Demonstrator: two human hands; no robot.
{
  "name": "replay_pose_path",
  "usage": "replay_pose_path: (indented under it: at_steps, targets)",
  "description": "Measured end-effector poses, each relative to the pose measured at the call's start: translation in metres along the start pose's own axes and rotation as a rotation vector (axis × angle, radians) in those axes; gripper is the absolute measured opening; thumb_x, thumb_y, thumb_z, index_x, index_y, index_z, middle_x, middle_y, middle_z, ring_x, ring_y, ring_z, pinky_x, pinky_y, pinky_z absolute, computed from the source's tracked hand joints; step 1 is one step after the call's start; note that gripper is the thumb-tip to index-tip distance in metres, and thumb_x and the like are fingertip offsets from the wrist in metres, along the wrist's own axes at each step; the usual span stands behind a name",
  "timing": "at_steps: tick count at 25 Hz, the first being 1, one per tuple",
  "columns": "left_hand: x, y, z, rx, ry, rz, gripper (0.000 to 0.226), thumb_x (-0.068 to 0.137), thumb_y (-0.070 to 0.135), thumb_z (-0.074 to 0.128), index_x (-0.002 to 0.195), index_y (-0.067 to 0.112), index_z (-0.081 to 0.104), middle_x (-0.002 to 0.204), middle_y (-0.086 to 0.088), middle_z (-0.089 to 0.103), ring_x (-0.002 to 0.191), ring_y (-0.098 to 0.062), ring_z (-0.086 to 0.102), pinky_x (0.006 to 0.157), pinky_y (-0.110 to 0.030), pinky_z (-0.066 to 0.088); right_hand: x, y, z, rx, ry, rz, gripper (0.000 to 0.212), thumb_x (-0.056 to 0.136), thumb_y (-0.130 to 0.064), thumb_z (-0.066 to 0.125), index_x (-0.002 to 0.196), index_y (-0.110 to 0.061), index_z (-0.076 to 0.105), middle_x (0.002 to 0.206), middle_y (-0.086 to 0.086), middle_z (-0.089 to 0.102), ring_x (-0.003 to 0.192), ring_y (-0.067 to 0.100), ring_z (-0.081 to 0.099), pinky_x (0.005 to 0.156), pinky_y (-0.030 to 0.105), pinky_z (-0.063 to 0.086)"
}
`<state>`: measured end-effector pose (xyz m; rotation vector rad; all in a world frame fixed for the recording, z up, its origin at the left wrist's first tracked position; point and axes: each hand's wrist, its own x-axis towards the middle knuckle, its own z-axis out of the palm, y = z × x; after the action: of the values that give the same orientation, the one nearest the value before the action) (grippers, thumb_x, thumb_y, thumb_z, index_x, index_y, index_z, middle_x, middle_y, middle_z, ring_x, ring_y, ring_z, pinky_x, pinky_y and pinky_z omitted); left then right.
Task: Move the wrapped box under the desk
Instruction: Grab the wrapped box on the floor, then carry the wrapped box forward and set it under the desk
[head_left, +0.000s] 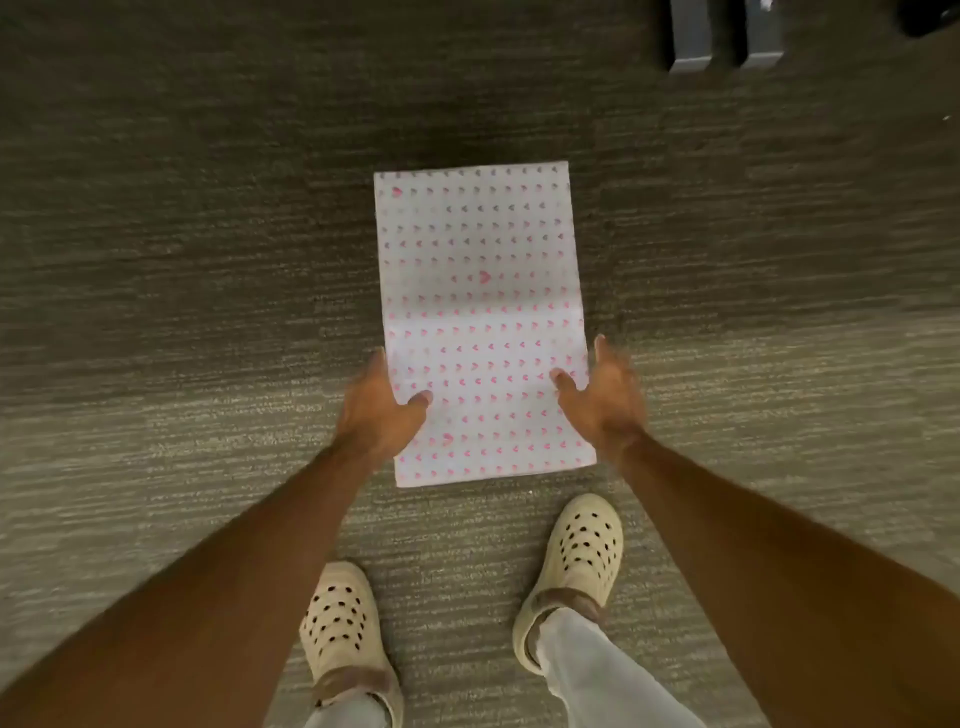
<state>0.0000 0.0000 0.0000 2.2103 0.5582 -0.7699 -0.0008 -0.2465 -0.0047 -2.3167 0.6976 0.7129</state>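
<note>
The wrapped box (480, 312) is a flat rectangle in white paper with small pink hearts, seen from above over the grey carpet in the middle of the head view. My left hand (379, 410) grips its left edge near the close end, thumb on top. On the opposite edge my right hand (602, 395) does the same, thumb resting on the paper and fingers down the side. Whether the box rests on the floor or is lifted off it I cannot tell. No desk top is in view.
My two feet in cream clogs (345, 618) (576, 561) stand on the carpet just behind the box. Two dark furniture legs (724, 36) rise at the top right, with another dark object (930, 15) in the far corner.
</note>
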Motion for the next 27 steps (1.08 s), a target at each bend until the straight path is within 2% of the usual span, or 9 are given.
replay_pose_path:
  at_steps: [3, 6, 8, 10, 12, 16, 22, 27]
  targets:
    - [0.035, -0.003, 0.004, -0.064, 0.061, -0.1, 0.047, 0.088, 0.025, 0.066, 0.132, 0.012, 0.055, 0.13, -0.007, 0.065, 0.113, -0.03, 0.063, 0.092, -0.04, 0.053, 0.031, 0.007, 0.004, 0.205, -0.018, 0.037, 0.072, 0.093, -0.039, 0.065, 0.152, -0.009, 0.038, 0.15, 0.014, 0.052, 0.135, 0.037, 0.052, 0.107, 0.052, 0.049]
    - [0.051, -0.003, 0.004, -0.128, 0.156, -0.145, 0.031, 0.09, 0.02, 0.064, 0.12, 0.013, 0.065, 0.114, -0.001, 0.069, 0.096, -0.021, 0.064, 0.081, -0.033, 0.053, 0.047, 0.009, 0.003, 0.325, -0.052, 0.023, 0.045, 0.093, -0.032, 0.067, 0.132, -0.01, 0.063, 0.127, 0.008, 0.071, 0.111, 0.029, 0.069, 0.091, 0.049, 0.06]
    - [0.056, -0.004, 0.005, -0.172, 0.202, -0.16, 0.024, 0.091, 0.015, 0.064, 0.114, 0.013, 0.067, 0.104, 0.001, 0.068, 0.092, -0.018, 0.063, 0.08, -0.032, 0.053, 0.057, 0.011, 0.002, 0.433, -0.065, 0.043, 0.033, 0.092, -0.025, 0.07, 0.121, -0.009, 0.07, 0.115, 0.004, 0.075, 0.096, 0.021, 0.073, 0.079, 0.038, 0.063]
    - [0.059, -0.004, 0.005, -0.239, 0.203, -0.163, 0.023, 0.09, 0.009, 0.064, 0.112, 0.01, 0.066, 0.103, -0.001, 0.068, 0.094, -0.02, 0.066, 0.084, -0.036, 0.056, 0.063, 0.013, -0.001, 0.524, -0.081, 0.07, 0.021, 0.09, -0.019, 0.073, 0.109, -0.011, 0.073, 0.098, -0.002, 0.075, 0.076, 0.008, 0.072, 0.059, 0.021, 0.059]
    - [0.057, 0.001, 0.006, -0.28, 0.234, -0.179, 0.025, 0.089, 0.005, 0.064, 0.114, 0.008, 0.065, 0.104, -0.003, 0.068, 0.094, -0.021, 0.065, 0.081, -0.034, 0.056, 0.064, 0.014, -0.005, 0.584, -0.106, 0.091, 0.013, 0.088, -0.016, 0.075, 0.1, -0.014, 0.073, 0.087, -0.006, 0.073, 0.069, 0.003, 0.07, 0.05, 0.015, 0.055]
    - [0.047, 0.008, -0.001, -0.346, 0.234, -0.186, 0.025, 0.089, 0.003, 0.063, 0.113, 0.008, 0.064, 0.102, -0.002, 0.066, 0.093, -0.019, 0.064, 0.068, -0.024, 0.05, 0.06, 0.018, -0.018, 0.602, -0.154, 0.109, 0.006, 0.088, -0.017, 0.074, 0.09, -0.022, 0.07, 0.088, -0.005, 0.074, 0.076, 0.01, 0.072, 0.05, 0.018, 0.056]
    - [0.02, 0.047, -0.023, -0.383, 0.205, -0.171, 0.015, 0.089, 0.007, 0.065, 0.099, 0.018, 0.065, 0.099, 0.0, 0.07, 0.094, -0.021, 0.067, 0.07, -0.03, 0.055, 0.043, 0.012, -0.063, 0.601, -0.197, 0.09, 0.019, 0.09, -0.018, 0.072, 0.107, -0.008, 0.073, 0.101, 0.003, 0.078, 0.087, 0.02, 0.076, 0.061, 0.028, 0.061]
    - [0.013, 0.1, -0.056, -0.374, 0.229, -0.105, 0.015, 0.086, 0.008, 0.068, 0.094, 0.021, 0.064, 0.092, 0.005, 0.07, 0.083, -0.009, 0.065, 0.06, -0.022, 0.05, 0.055, -0.018, -0.116, 0.601, -0.194, 0.026, 0.019, 0.089, -0.017, 0.074, 0.105, -0.008, 0.075, 0.099, 0.006, 0.081, 0.082, 0.019, 0.079, 0.064, 0.033, 0.063]
